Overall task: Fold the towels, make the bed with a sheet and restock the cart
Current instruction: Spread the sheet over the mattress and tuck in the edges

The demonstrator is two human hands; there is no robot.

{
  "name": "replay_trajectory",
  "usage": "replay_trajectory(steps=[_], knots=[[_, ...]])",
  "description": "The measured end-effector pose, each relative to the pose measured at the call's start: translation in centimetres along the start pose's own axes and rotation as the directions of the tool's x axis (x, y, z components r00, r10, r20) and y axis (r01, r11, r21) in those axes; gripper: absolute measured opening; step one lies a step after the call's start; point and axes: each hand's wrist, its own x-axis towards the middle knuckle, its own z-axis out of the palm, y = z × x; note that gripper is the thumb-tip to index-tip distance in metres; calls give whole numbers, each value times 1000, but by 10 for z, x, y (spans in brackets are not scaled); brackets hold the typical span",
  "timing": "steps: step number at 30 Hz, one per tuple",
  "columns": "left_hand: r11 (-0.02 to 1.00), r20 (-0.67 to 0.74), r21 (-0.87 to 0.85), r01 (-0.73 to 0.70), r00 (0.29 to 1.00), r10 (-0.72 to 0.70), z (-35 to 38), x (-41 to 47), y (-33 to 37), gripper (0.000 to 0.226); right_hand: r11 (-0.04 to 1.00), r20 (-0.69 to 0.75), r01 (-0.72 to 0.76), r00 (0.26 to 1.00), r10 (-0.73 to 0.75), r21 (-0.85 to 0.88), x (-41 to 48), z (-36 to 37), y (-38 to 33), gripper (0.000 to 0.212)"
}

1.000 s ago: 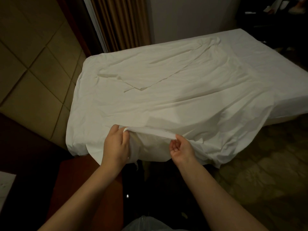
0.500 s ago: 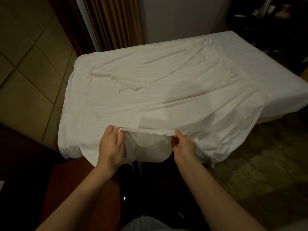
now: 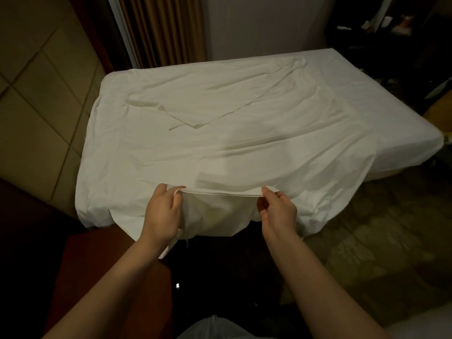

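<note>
Step in hand: spreading the wrinkled white cotton sheet [image 3: 244,143] over the bed. The sheet lies across the white mattress [image 3: 413,148], and its near edge hangs over the side toward us. Our left hand [image 3: 162,211] pinches the folded hem [image 3: 220,192] between thumb and curled fingers. Our right hand [image 3: 276,211] pinches the same hem further along, thumb on top. The stretch of hem between them is lifted off the mattress and runs nearly straight.

To do it well, we judge:
- Hold the hem taut and level.
- Draw it toward us evenly with both hands so the long diagonal creases run out.
- Lay it down square to the mattress edge.

The right side looks short. The cloth falls in a slanted point there and uncovered mattress shows beyond it, so a shift rightward seems needed. A turned-back flap [image 3: 193,123] on the far half will want flattening from another side.

Around us:
- Tan padded wall panels [image 3: 36,99] on the left.
- A brown pleated curtain [image 3: 161,30] beyond the bed.
- Patterned carpet [image 3: 367,236] on the right.
- Dark shelving [image 3: 391,23] far right, its contents too dim to read.
- No towels or cart in view.

In the way: a reddish-brown wooden surface [image 3: 105,265] sits close under the hanging left corner, and the cloth may catch on it.
</note>
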Motion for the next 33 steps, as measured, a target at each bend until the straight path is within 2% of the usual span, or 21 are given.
replay_trajectory(steps=[5,9,21,26,29,33], knots=[[999,-35,-20,42,998,-42,1,-4,0,34,994,57,-63,997,58,94,-2,2,-9,21],[996,-90,-7,91,992,-91,3,-8,10,34,989,104,-112,989,102,94,8,3,-14,22],[970,-238,33,239,945,-225,38,-17,67,36,958,212,-265,935,284,-113,56,-14,-60,15],[949,-285,58,309,916,-281,50,-23,82,36,952,242,-241,928,284,-191,66,-20,-67,22],[914,-223,110,391,906,-361,51,-25,93,37,944,250,-204,930,270,-258,70,-22,-69,22],[874,6,238,423,899,-437,52,-23,110,56,917,289,-154,918,270,-367,68,-25,-65,22]])
